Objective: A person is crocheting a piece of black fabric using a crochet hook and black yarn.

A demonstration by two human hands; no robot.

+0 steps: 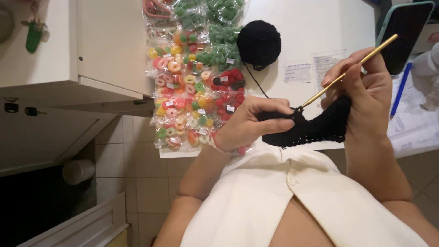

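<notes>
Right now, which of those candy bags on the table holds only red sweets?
The bag of red sweets nearest the black yarn ball; the others hold green gumdrops or mixed-colour rings.

The left hand (249, 126) pinches one end of a black crocheted piece (315, 128), while the right hand (366, 91) supports the other end and has its grip on a gold crochet hook (352, 68), whose tip sits in the stitches. A black strand runs up to a ball of black yarn (259, 43) on the white tabletop (315, 27), beside clear bags of colourful ring candies (192, 87). A phone (404, 32) leans at upper right.
</notes>
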